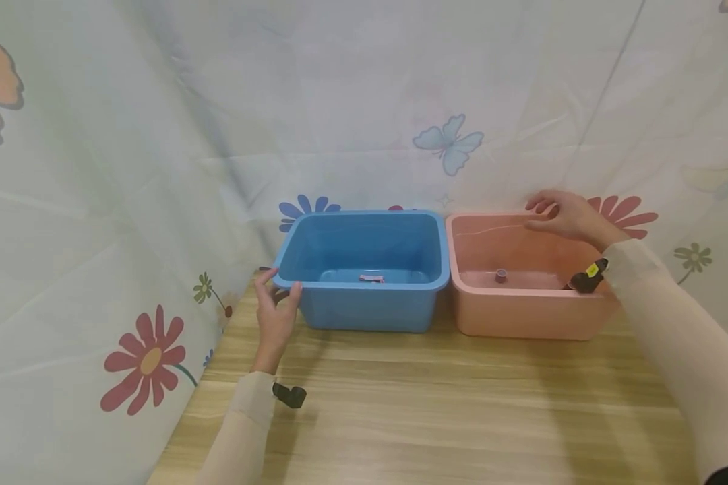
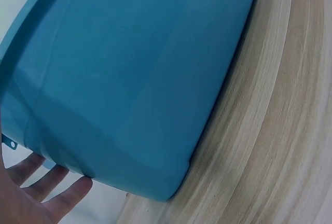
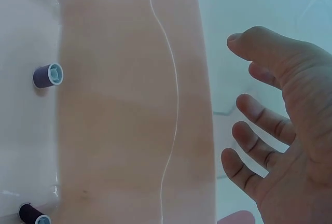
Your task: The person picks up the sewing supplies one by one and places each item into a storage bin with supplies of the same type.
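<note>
A blue plastic tub [image 1: 370,306] stands on the left, with my left hand [image 1: 276,320] at its front left corner. The thumb rests on the front rim while the fingers [image 2: 49,185] press along the outer side wall. Inside lies a small pink-and-white item [image 1: 372,278]. Beside it is a pink plastic tub [image 1: 534,316]. My right hand [image 1: 567,215], holding nothing, hovers over its back rim with fingers loosely bent. A purple thread spool [image 3: 47,75] stands on that tub's floor, and a darker spool [image 3: 33,214] lies in a corner.
Both tubs stand side by side on a wood-grain table [image 1: 437,404]. A white curtain [image 1: 352,108] printed with flowers and butterflies hangs behind and to the left. A thin white line [image 3: 177,94] runs along the pink tub's inner back wall.
</note>
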The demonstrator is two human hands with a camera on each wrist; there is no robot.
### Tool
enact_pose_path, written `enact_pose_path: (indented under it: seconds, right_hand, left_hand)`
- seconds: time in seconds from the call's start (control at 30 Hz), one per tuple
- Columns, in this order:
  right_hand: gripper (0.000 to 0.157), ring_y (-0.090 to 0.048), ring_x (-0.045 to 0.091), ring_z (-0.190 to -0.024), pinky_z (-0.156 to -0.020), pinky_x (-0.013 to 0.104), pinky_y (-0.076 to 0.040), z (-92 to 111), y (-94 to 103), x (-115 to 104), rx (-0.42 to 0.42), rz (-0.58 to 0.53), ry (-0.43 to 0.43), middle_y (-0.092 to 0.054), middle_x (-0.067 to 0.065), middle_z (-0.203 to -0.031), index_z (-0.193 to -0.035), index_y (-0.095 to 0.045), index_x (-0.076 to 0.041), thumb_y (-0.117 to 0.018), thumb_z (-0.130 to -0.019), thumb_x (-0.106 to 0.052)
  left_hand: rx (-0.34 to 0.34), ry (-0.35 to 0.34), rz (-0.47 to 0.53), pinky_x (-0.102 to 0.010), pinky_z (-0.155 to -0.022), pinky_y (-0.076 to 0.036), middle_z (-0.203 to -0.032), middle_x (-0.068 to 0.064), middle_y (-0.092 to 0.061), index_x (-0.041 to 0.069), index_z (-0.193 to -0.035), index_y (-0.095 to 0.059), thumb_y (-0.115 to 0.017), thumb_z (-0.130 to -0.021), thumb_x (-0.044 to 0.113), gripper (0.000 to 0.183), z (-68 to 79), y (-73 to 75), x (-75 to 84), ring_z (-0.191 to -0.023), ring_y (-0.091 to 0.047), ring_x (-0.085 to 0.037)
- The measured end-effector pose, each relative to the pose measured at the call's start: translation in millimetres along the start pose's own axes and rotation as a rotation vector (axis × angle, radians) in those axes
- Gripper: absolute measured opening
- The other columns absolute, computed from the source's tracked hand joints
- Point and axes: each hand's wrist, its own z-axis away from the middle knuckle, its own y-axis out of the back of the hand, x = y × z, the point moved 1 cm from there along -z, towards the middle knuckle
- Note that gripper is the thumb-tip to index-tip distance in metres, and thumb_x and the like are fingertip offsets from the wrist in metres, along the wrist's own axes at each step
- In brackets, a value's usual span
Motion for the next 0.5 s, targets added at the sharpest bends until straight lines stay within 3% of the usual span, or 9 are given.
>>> enact_pose_path:
  seconds: [0.5]
  right_hand:
    - [0.049, -0.057, 0.044, -0.111, -0.093, 0.059, -0.047, 3.6, 0.4, -14.9, 0.009, 0.009, 0.028, -0.060, 0.027, -0.124, -0.130, -0.058, -0.004, -0.078, -0.094, -0.030]
  left_hand:
    - [0.004, 0.007, 0.001, -0.025, -0.078, -0.051, -0.144, -0.026, -0.053, 0.008, -0.152, -0.031, -0.067, -0.101, 0.027, 0.065, 1.1, 0.3, 5.2, -0.121, -0.058, -0.041]
